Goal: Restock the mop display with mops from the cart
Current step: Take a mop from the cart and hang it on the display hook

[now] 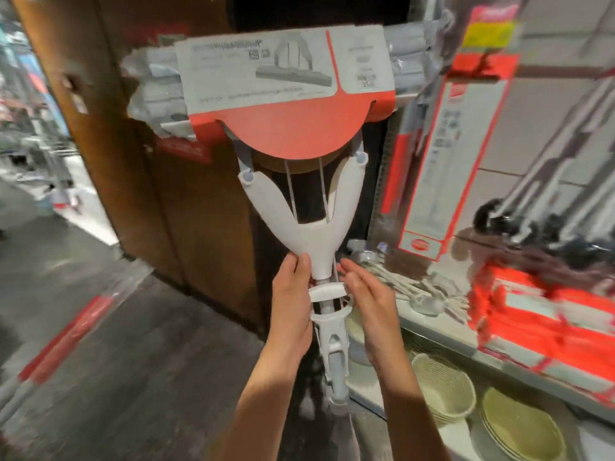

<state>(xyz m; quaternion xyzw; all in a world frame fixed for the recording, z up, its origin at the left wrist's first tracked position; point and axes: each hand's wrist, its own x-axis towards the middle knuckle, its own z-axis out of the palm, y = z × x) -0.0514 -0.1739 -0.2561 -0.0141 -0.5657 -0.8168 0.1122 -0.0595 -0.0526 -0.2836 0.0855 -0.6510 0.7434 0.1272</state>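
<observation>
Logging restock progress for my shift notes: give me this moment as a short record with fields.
item: sponge mop, head up, in a red and white card sleeve
left hand: grips the mop neck
right hand: open, fingers beside the wringer handle
background: boxed mop at right; woven baskets on lower shelf

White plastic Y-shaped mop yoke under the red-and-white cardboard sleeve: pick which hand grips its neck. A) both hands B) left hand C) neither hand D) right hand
B: the left hand wraps its fingers round the neck of the white plastic Y-shaped mop yoke, while the right hand hovers open beside it.
</observation>
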